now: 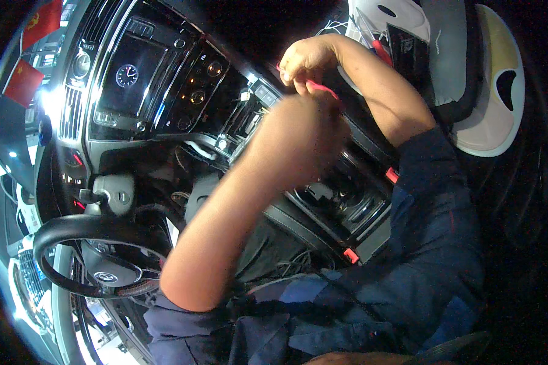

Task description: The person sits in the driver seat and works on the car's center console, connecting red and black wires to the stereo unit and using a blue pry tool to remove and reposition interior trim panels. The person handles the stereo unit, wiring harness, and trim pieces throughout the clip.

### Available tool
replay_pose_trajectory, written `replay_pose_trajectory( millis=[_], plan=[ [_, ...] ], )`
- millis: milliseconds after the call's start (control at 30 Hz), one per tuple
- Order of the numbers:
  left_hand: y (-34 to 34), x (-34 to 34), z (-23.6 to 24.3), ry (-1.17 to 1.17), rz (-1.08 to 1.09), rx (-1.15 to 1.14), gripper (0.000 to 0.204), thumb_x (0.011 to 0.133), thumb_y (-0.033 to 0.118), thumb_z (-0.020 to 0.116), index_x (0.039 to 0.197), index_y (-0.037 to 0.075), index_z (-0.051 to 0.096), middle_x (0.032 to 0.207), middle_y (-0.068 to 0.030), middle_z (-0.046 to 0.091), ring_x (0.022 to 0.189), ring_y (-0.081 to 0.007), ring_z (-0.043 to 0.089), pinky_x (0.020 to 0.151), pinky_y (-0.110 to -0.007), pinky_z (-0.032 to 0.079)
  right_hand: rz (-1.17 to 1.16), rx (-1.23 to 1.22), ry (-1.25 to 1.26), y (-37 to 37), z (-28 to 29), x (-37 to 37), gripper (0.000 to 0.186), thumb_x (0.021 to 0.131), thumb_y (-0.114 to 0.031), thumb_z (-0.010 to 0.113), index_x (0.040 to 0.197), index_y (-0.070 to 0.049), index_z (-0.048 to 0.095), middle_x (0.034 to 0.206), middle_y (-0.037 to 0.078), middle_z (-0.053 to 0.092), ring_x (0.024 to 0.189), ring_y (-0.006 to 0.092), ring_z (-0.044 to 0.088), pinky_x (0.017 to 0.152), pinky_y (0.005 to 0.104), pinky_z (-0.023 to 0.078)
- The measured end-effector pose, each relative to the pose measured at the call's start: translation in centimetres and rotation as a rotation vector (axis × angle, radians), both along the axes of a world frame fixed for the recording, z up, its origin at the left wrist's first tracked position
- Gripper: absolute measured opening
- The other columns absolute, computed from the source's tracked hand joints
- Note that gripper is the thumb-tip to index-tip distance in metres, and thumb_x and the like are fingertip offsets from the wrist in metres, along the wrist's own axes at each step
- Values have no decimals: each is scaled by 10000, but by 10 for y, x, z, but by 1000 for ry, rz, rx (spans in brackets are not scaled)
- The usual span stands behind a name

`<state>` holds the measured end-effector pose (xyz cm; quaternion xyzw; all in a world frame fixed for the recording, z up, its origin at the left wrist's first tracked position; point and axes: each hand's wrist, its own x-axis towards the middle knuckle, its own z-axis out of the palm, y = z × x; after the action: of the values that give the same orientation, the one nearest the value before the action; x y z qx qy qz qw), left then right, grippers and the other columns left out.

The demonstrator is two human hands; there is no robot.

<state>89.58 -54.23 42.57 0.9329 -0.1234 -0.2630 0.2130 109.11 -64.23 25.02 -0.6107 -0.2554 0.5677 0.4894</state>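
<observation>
Both my hands are raised over the centre console (371,234) of a car. A thin red strand, wire-like (324,90), runs between them. My right hand (310,59) is closed, with thumb and fingers pinching the strand; a short bit of red shows at its far side. Nearer to me, my left hand (307,137) is blurred by motion. Its rounded outline is that of a fist, and the strand meets it at the knuckles, though its fingertips are hidden. Beneath the hands lies an opened section of the console (240,125) with bare inner parts and a button panel (265,92).
On the left are the steering wheel (42,243) and the dashboard screen (128,55) with a clock face. Red seat-belt buckles (351,255) stand beside the console. White wires (341,27) lie by a pale seat (402,15) at the far right.
</observation>
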Motion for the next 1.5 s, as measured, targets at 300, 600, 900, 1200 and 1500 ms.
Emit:
replay_pose_trajectory(
  millis=[300,600,900,1200,1500],
  plan=[
    [-33,-96,-57,471,540,-909,232,1092,119,558,1291,0,545,1101,-71,661,1035,-149,637,934,-356,535,-98,-401,-547,-29,82,4,226,933,-178,626,1047,6,691,803,179,750,443,171,575,461,363,521],
    [-30,-102,-79,620,660,-1287,299,1061,70,596,1351,24,537,1084,-63,673,982,-160,664,910,-332,554,-375,-309,-593,-28,75,10,181,899,-150,697,857,26,691,676,95,661,460,144,539,454,357,492],
    [-6,-12,13,152,705,-1242,275,1031,108,598,1272,-23,573,1062,-118,704,910,-211,720,809,-350,612,-792,196,-26,-27,58,32,356,959,-333,699,1148,-33,677,997,127,703,721,179,667,696,367,599],
    [-27,62,-1,-26,673,-1194,207,981,70,618,1157,-39,607,1015,-134,699,900,-218,705,814,-383,616,-775,89,-181,-56,68,46,714,930,-426,682,1401,85,518,1249,260,615,905,276,693,847,450,575],
    [-37,72,-86,-107,659,-585,188,916,115,666,1042,-23,685,920,-171,741,847,-261,718,783,-390,570,-825,-124,-436,-71,65,57,486,876,-374,709,905,111,678,710,219,657,567,287,632,540,435,520]
  ],
)
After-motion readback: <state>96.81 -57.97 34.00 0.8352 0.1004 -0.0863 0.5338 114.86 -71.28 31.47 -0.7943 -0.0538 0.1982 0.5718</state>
